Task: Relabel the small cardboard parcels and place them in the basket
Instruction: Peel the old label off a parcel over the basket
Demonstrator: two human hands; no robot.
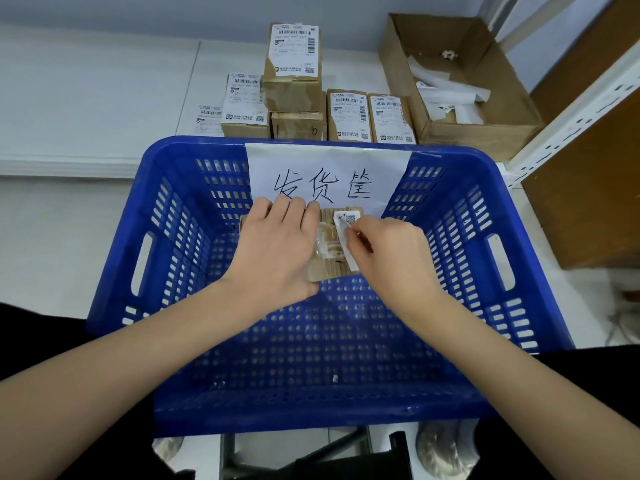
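Above the far half of the blue basket, the left hand grips a parcel, its long axis running away from the person. The right hand pinches the half-peeled label at the parcel's right edge. More labelled parcels wait on the white bench beyond the basket's far rim.

I'm seeing glossy blue perforated plastic on the basket, matt brown cardboard with scuffed tape on the parcel, its label thin white paper, the sign plain paper.
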